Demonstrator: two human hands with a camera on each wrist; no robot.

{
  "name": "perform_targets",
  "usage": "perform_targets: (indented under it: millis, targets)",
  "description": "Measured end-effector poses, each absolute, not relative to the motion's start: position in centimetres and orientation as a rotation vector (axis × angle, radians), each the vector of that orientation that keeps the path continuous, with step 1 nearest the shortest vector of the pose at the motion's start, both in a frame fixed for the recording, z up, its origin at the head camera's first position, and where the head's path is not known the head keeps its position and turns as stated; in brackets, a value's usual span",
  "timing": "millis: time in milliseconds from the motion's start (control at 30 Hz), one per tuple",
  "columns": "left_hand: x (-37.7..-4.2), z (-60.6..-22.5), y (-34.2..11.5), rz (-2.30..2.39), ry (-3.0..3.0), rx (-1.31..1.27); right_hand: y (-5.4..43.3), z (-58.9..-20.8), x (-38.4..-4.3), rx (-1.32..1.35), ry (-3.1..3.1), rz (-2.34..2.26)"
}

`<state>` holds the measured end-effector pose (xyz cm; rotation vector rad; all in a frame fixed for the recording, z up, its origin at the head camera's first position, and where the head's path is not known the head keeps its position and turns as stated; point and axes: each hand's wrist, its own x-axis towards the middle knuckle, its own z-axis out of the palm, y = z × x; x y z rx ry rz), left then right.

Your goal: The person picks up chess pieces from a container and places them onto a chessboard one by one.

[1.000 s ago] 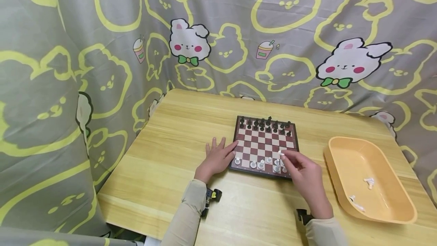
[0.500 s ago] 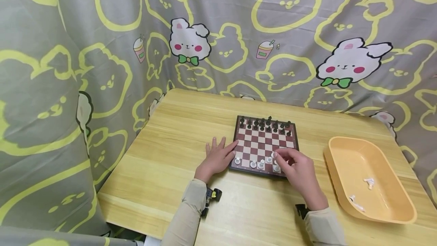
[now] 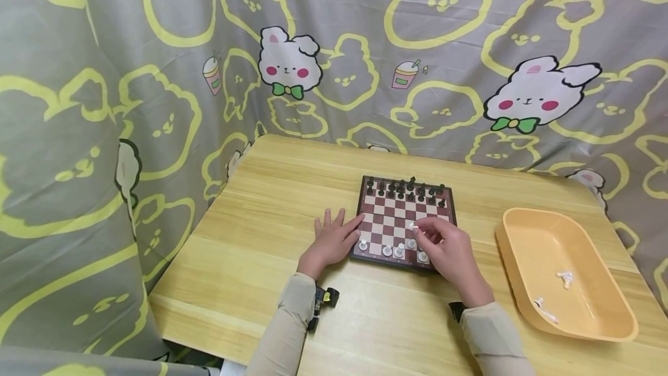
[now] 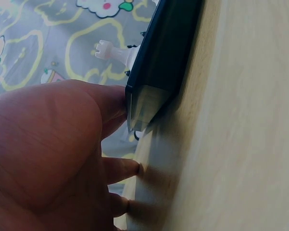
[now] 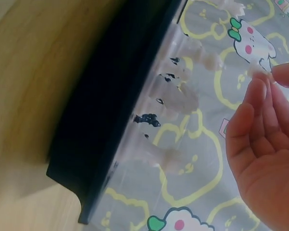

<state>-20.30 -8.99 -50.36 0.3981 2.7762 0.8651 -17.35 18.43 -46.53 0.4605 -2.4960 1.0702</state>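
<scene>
A chessboard (image 3: 383, 220) with red and white squares lies on the table. My left hand (image 3: 330, 243) is spread flat at its left edge, fingertips touching the side of the board; the left wrist view shows them at the board's corner. A white rook (image 4: 116, 53) stands near that corner. Over the near right part of the board, my right hand (image 3: 450, 251) pinches a small white chess piece (image 3: 413, 226) between thumb and fingertips. Several white pieces (image 3: 399, 250) stand along the near side, some hidden behind this hand. Black pieces (image 3: 400, 193) fill two rows at the far side.
Right of the board sits an orange plastic tray (image 3: 514, 271) with a few white pieces (image 3: 565, 279) lying in it. The wooden table (image 3: 250, 237) reaches back to a grey patterned curtain (image 3: 355, 10). A black wrist strap (image 3: 320, 300) sits on the left sleeve.
My right hand, with the white chess piece pinched in it, has moved left and farther in over the board. My left hand has stayed at the board's left edge.
</scene>
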Motion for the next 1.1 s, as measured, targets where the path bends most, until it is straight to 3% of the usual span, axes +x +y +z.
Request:
perform_targets:
  millis: [1100]
  targets:
    - [-20.4, -50.6, -9.1, 0.859, 2.782, 0.396, 17.0, -47.4, -18.7, 0.560, -2.858, 0.773]
